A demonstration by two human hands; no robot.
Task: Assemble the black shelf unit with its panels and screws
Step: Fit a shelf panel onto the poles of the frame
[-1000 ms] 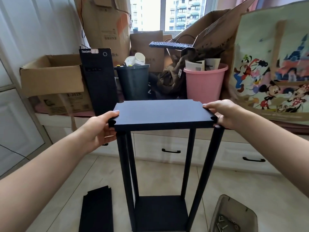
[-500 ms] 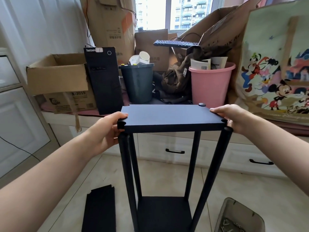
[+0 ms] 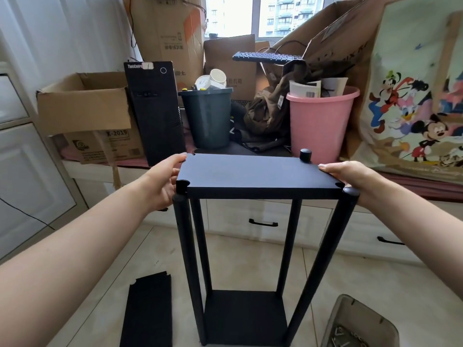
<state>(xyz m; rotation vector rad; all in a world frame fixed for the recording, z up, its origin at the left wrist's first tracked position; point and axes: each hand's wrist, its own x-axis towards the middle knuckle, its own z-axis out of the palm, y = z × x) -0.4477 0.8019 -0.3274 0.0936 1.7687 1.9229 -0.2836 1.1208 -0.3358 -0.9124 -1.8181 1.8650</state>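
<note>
Here, a black panel (image 3: 258,175) sits level atop four upright poles (image 3: 190,271) of the shelf (image 3: 246,319) standing on the tiled floor. The left hand (image 3: 162,181) grips its left edge, the right hand (image 3: 350,177) its right. A spare panel (image 3: 147,311) lies left, a tray (image 3: 360,321) of screws right.

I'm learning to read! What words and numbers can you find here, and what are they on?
"ThinkCentre", partly covered by a sticker: top of the black computer tower.
"X-2019": cardboard box on the left.
Chinese print on the tall cardboard box: too blurred to read.
Barcode paper in the pink bucket: too small.
</note>
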